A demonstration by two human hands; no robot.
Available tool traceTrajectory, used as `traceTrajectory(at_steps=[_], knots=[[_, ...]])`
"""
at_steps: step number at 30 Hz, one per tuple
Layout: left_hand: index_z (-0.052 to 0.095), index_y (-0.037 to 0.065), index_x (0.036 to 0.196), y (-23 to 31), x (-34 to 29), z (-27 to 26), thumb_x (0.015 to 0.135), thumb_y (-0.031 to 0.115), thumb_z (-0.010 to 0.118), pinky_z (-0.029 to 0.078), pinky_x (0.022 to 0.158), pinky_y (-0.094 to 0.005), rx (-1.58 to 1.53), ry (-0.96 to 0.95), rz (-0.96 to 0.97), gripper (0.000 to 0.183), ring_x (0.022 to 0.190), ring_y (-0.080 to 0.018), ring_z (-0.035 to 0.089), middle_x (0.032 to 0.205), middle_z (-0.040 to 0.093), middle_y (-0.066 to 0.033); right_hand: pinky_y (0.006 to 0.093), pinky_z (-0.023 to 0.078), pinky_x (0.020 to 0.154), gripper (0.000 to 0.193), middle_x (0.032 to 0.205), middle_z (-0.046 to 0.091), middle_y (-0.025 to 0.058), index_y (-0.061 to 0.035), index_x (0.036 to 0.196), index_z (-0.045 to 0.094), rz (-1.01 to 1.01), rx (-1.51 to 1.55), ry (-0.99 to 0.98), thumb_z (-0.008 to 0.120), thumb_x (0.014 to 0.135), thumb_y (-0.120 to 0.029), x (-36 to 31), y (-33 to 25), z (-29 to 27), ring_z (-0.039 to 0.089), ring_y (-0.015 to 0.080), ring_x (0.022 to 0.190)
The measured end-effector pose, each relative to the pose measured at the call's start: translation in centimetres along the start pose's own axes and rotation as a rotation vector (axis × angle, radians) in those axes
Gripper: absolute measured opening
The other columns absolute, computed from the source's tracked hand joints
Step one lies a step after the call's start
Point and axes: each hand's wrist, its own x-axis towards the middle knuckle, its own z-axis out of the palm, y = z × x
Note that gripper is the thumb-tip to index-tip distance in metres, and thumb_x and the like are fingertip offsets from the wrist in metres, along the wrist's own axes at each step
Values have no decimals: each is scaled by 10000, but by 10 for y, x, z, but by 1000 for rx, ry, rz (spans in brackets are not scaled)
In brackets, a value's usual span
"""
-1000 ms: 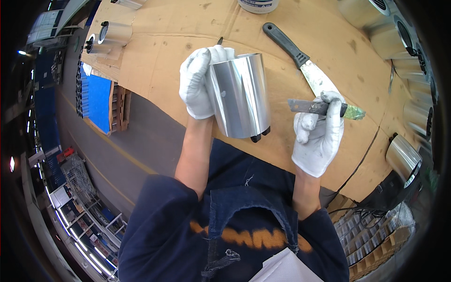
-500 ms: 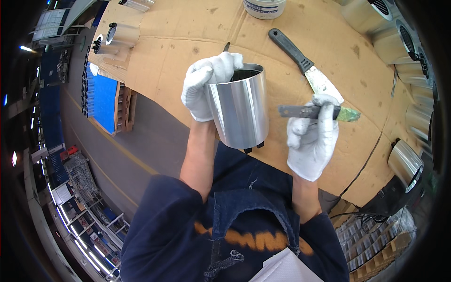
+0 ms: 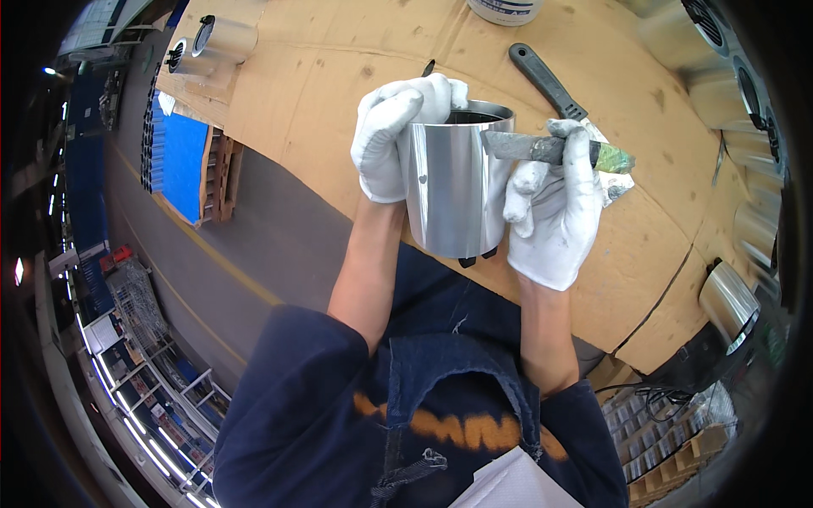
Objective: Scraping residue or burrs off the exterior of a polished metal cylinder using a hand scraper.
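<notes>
My gloved left hand (image 3: 391, 142) grips a shiny metal cylinder (image 3: 453, 190) by its upper left side, fingers over the rim. The cylinder stands nearly upright in the air, its dark opening on top and small black feet below. In my gloved right hand (image 3: 555, 222) is a flat grey scraper blade (image 3: 512, 146) with a green-wrapped end, pinched between thumb and fingers. Its tip overlaps the cylinder's upper right wall; I cannot tell whether they touch. Behind the right hand lies a putty knife (image 3: 546, 80) with a black handle, its blade partly covered.
Brown cardboard (image 3: 330, 93) covers the table. A white tub (image 3: 506, 10) stands at the far edge. More metal cylinders line the right side, one lying near the right corner (image 3: 728, 305); others (image 3: 224, 44) sit far left. A blue-topped pallet (image 3: 185, 165) is on the floor at left.
My right hand has moved up and left, bringing the scraper blade to the cylinder. The cylinder has shifted slightly right and up with my left hand, and the view has shifted a little.
</notes>
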Motion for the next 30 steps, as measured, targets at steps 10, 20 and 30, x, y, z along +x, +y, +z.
traceTrajectory(at_steps=[10,20,30], knots=[[340,120,524,2,-1,1,853,193,403,320,695,-330,26,60,-42,342,568,-152,300,505,330,-15,191,254,302,261,586,547,58,-53,1037,571,-33,-63,8,436,988,-271,-1,1,1,418,92,382],[378,81,542,3,-2,-2,843,181,439,345,702,-323,-17,41,-40,323,574,-154,325,535,362,-28,198,243,302,267,586,546,61,-45,1039,569,-28,-84,-6,433,990,-269,0,2,-2,384,99,350],[338,116,523,2,-1,-1,844,204,408,330,702,-333,27,32,-25,340,561,-153,303,500,330,-17,209,292,309,239,610,584,109,-3,1022,540,5,-7,-59,464,980,-226,3,-1,-5,443,114,347]])
